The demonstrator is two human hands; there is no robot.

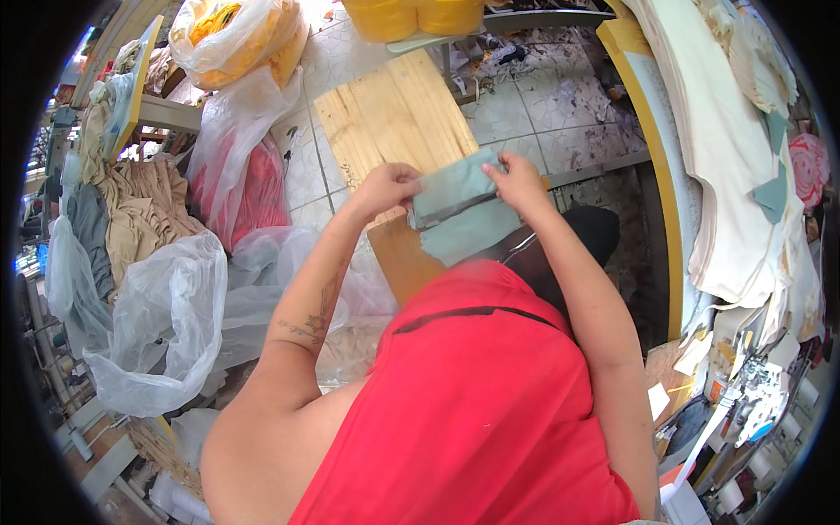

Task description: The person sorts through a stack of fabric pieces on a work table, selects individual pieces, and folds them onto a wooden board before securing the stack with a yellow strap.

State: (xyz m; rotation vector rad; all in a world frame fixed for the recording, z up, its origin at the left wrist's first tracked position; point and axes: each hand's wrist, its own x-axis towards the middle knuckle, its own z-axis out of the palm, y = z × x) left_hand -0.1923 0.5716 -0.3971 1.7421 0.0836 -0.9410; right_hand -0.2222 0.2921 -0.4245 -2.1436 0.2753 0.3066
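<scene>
A folded piece of sage-green fabric (455,187) is stretched between my two hands, over the near end of a pale wooden board. My left hand (391,189) pinches its left edge between thumb and fingers. At the upper right corner my right hand (518,182) grips it the same way. More green fabric (472,233) lies just below, nearer my body, with a dark gap between the two layers. Whether the two are one piece, I cannot tell.
The pale wooden board (394,109) stretches ahead, with a browner panel (400,260) nearer me. Plastic bags with red cloth (249,188) and yellow cloth (249,48) sit left. On the right, a yellow-edged table (652,149) bears stacked cream fabric (704,157). Scraps litter the tiled floor.
</scene>
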